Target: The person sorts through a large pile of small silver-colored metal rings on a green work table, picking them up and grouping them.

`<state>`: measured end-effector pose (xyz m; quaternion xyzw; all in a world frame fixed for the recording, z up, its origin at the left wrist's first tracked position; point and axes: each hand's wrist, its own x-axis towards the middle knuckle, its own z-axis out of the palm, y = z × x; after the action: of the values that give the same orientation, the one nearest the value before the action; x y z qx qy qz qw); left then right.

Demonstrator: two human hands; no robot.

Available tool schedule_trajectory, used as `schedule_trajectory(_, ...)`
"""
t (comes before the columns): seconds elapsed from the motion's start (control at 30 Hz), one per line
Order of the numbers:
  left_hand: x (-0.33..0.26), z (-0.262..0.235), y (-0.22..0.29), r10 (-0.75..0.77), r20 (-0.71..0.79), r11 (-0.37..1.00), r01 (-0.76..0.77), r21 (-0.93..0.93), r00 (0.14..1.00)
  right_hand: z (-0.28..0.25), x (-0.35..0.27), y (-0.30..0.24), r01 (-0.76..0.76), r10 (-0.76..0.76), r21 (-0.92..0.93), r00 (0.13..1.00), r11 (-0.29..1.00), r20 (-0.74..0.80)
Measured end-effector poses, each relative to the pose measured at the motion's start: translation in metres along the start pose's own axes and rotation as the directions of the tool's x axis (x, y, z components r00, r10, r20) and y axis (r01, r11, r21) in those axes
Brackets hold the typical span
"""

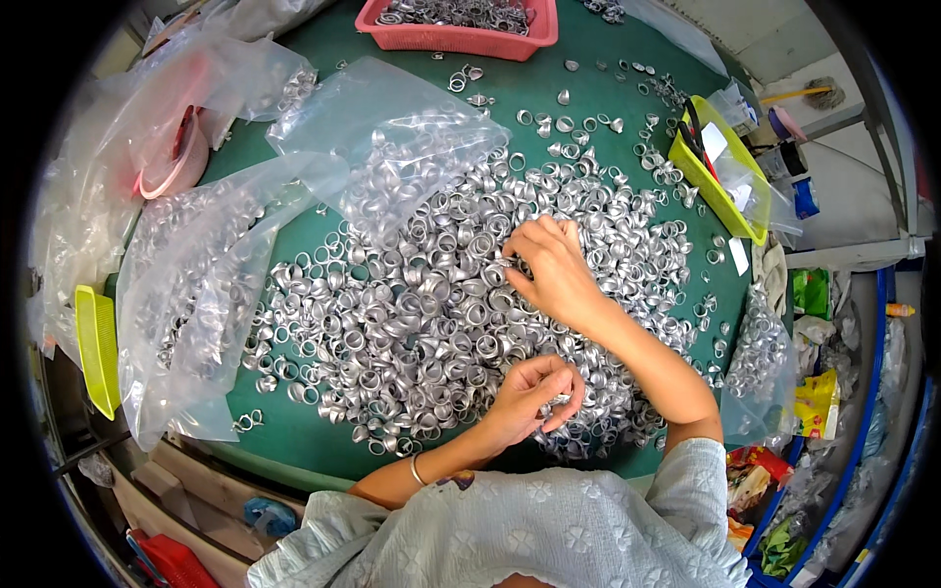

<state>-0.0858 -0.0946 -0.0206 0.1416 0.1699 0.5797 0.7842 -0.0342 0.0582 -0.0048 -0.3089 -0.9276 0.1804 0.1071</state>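
A big heap of small silver metal rings (pixel 421 304) covers the middle of a green table (pixel 294 446). My right hand (pixel 551 269) reaches out over the heap, its fingertips pinching at rings near the heap's middle. My left hand (pixel 529 392) is close to my body at the heap's near edge, fingers curled around a few silver rings. A thin bracelet sits on my left wrist.
Clear plastic bags (pixel 186 294) holding more rings lie at the left and upper left. A pink basket (pixel 461 24) of rings stands at the far edge, a yellow tray (pixel 720 171) at the right, a yellow basket (pixel 98 348) at the left edge.
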Motion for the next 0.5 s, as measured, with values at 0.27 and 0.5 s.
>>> schedule_trajectory(0.27,0.000,-0.005,-0.003,0.104,-0.010,0.994,-0.104,0.027,0.994,-0.035,-0.010,0.011,-0.114,0.133,0.133,0.981,0.985,-0.144)
schedule_trajectory(0.5,0.002,-0.005,-0.002,0.126,-0.203,0.978,-0.155,-0.136,0.971,-0.063,-0.021,-0.006,-0.063,-0.126,0.595,0.955,0.801,0.270)
